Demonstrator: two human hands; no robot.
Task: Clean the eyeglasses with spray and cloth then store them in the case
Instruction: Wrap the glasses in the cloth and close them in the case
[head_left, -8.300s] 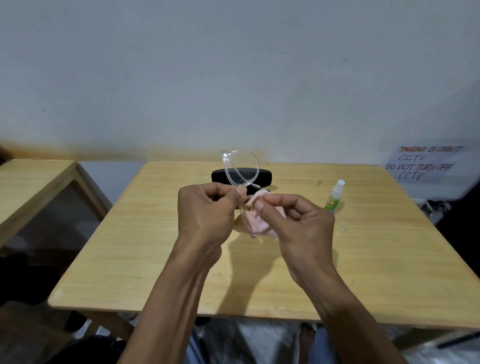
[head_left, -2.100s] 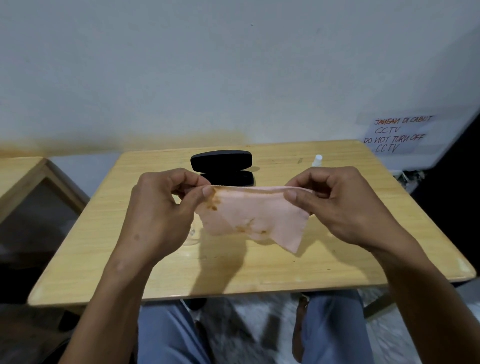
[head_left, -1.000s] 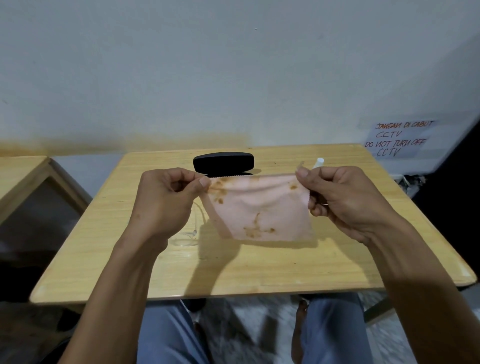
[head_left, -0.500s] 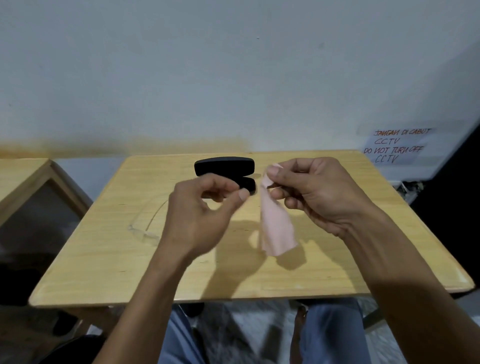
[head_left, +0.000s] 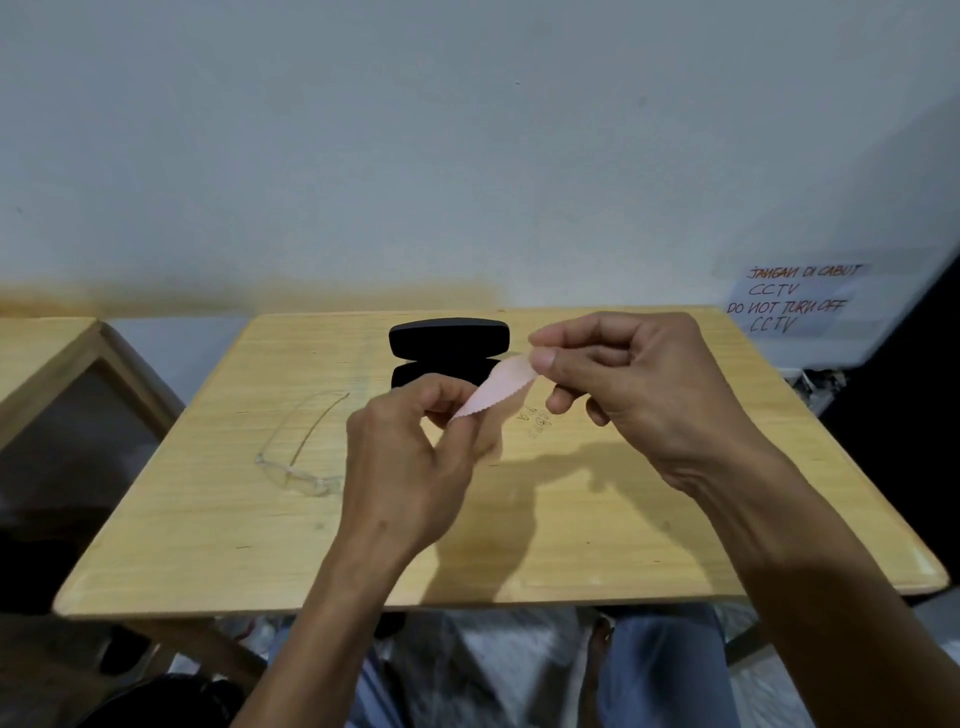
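Pinching the pink cloth (head_left: 497, 388) between my left hand (head_left: 410, 457) and right hand (head_left: 628, 384), I judge the wiping finished; the eyeglasses (head_left: 298, 457) lie bare on the desk (head_left: 597, 519) to my left, still to go into the open black case (head_left: 449, 343)

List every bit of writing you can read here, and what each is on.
"JANGAN DI CABUT / CCTV / DO NOT TURN OFF / CCTV": handwritten paper sign on the wall, right of the table.
Small scribbles on the tabletop between the hands: too small to read.
Black case: no lettering visible.
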